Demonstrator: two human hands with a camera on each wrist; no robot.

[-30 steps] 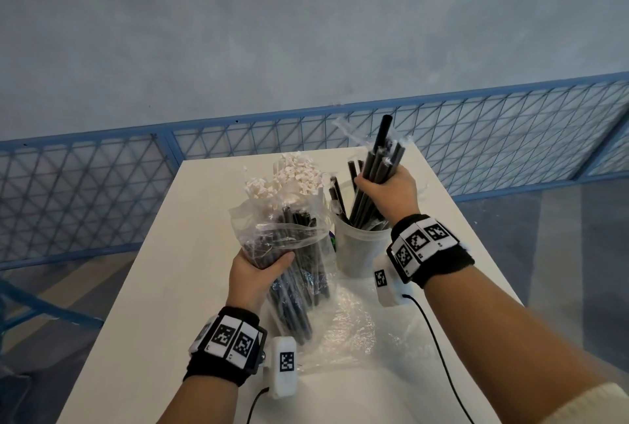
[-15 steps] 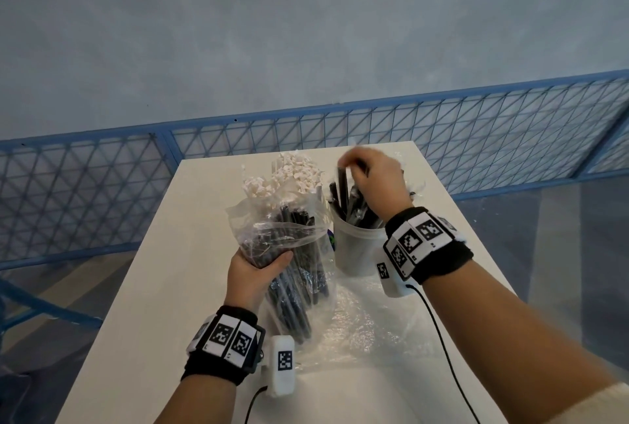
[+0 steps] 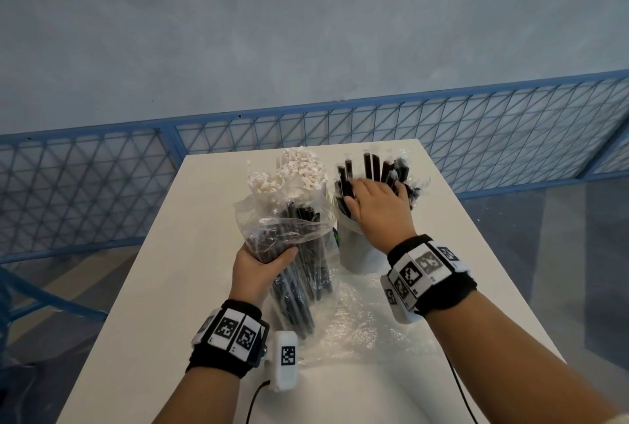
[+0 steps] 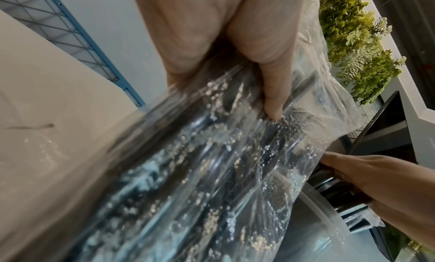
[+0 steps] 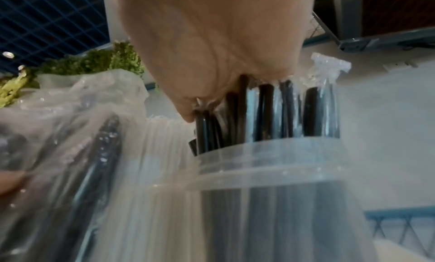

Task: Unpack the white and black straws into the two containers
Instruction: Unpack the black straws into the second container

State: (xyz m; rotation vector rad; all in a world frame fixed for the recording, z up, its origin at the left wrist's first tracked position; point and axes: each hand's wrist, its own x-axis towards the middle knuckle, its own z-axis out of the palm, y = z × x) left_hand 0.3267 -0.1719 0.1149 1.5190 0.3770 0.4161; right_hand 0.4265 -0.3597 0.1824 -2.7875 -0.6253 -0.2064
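Observation:
My left hand (image 3: 263, 265) grips a clear plastic bag of black straws (image 3: 301, 274), held upright on the white table (image 3: 163, 287); the thumb (image 4: 273, 91) presses into the film. White straws (image 3: 292, 172) stand in a container hidden behind that bag. To the right, a translucent container (image 3: 357, 253) holds black straws (image 3: 371, 163), some still in film. My right hand (image 3: 374, 206) lies over them with fingers spread, and the palm (image 5: 212, 42) presses on the straw tops (image 5: 266, 113) above the container's rim (image 5: 270, 173).
A crumpled, empty clear wrapper (image 3: 371, 331) lies flat on the table in front of the container. A blue mesh fence (image 3: 102, 185) runs behind the table's far edge. The table drops off close on the right, beside the container.
A second ago my right hand held a bundle of black straws above the container. It lowered them in and now rests spread on the fanned-out straws. The left hand has kept still.

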